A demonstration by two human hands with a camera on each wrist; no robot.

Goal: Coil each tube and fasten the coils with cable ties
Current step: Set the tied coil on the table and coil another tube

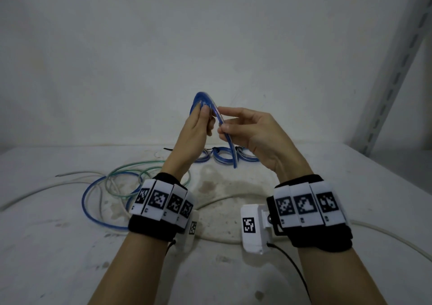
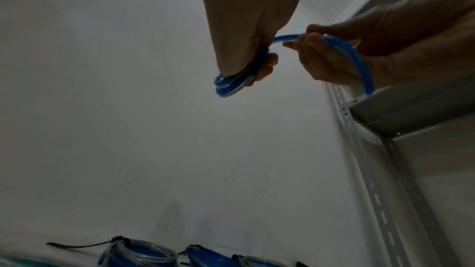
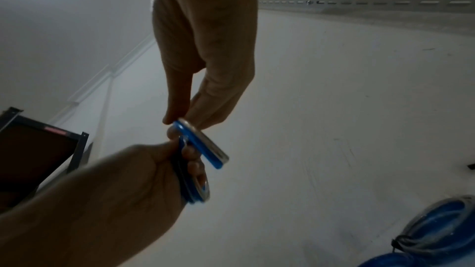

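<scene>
Right-hand grip [image 2: 331, 56] on blue tube [image 2: 359, 62]

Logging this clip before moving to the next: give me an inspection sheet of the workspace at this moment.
Surface: white shelf board, stained and scuffed.
Job's things: blue tube held up, partly coiled; three tied coils at the back; loose blue, green and clear tubes lying at the left.
Clutter: nothing seen.
Grippers: left hand grips the wound loops; right hand pinches the free tail between thumb and fingers.
Cables: white cable across the board; black wrist-camera lead; black cable tie tail sticking out of one coil.
Surroundings: white wall; slotted grey rack upright at the right.
</scene>
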